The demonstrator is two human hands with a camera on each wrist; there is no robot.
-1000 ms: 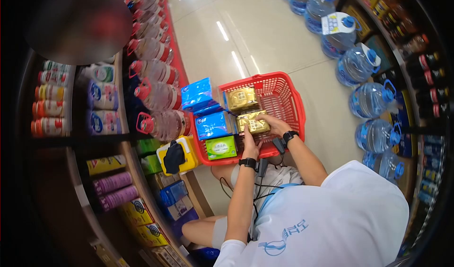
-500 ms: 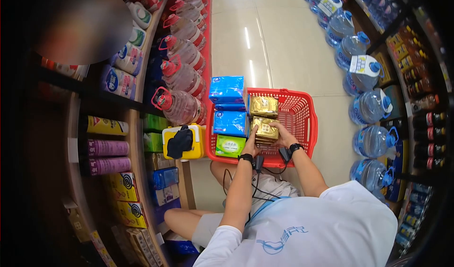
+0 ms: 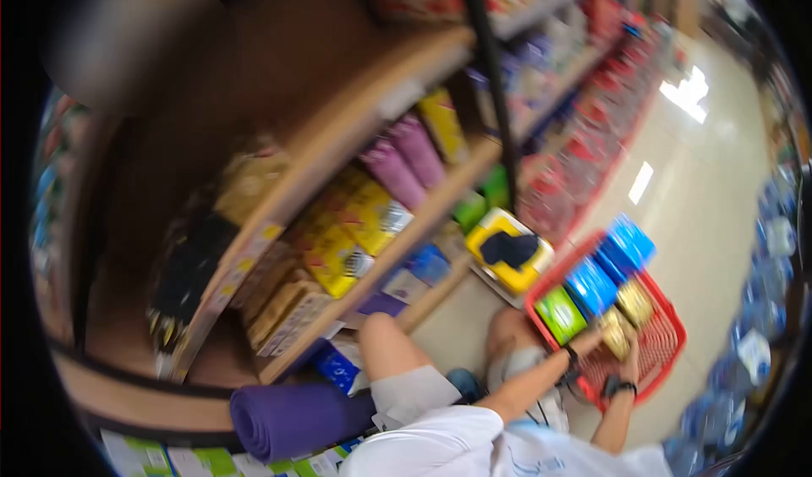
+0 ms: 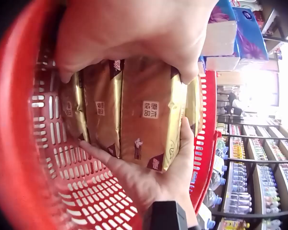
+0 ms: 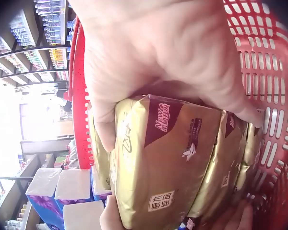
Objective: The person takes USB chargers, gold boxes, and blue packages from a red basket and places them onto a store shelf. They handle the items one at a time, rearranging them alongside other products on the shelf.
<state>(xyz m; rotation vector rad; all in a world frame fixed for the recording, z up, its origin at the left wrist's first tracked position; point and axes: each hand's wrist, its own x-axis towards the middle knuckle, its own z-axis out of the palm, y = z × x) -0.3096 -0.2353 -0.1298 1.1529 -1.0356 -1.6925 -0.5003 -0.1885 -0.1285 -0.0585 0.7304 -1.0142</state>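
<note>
The left hand (image 3: 589, 337) and right hand (image 3: 628, 360) grip a stack of gold tissue packs (image 3: 615, 333) from opposite sides, inside the red basket (image 3: 670, 375). In the left wrist view the left hand (image 4: 134, 36) spans the packs (image 4: 151, 115) from above, thumb and fingers spread over both ends, with the right hand (image 4: 158, 184) at the lower side. The right wrist view shows the right hand (image 5: 158, 57) curved round the packs (image 5: 177, 153); only left-hand fingers (image 5: 111, 215) show below. Another gold pack (image 3: 634, 302) lies beside the stack.
Blue packs (image 3: 591, 287) and a green pack (image 3: 560, 315) fill the basket's left side. Beside it stands a yellow box (image 3: 513, 270) with a dark cloth (image 3: 506, 249). Shelves (image 3: 364, 122) line the left, a purple roll (image 3: 292, 422) lies low, and water bottles (image 3: 753, 350) line the right.
The head view has swung left, so the basket and hands now appear at the lower right, with more shelving in sight. Both hands remain on the gold stack inside the basket.
</note>
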